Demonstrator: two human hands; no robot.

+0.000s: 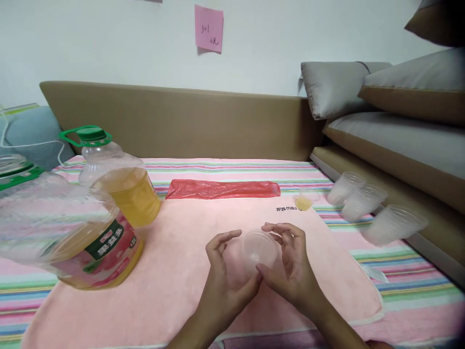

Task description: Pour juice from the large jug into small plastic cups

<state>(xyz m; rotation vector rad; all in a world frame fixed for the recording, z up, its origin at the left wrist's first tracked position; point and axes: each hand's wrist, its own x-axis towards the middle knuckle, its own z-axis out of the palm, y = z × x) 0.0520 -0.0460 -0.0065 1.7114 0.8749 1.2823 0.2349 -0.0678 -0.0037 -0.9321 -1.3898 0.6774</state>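
Observation:
A small clear plastic cup (pixel 259 249) is between my two hands over the pink cloth, its round rim facing me. My right hand (pixel 290 264) holds it from the right, with the thumb at its near side and the fingers curled along its far right side. My left hand (pixel 228 271) is cupped at the left, fingers spread apart from the cup's wall. The left thumb tip lies close to the right thumb at the near edge; whether it touches the cup I cannot tell. No contents can be made out in the cup.
Two large bottles of yellow drink, one labelled (pixel 109 252) and one behind it (pixel 131 194), stand left on the pink cloth (pixel 163 295). A red plastic bag (pixel 221 189) lies behind. A cup with yellow liquid (pixel 303 202) and stacked clear cups (pixel 394 225) sit right, near cushions (pixel 407 140).

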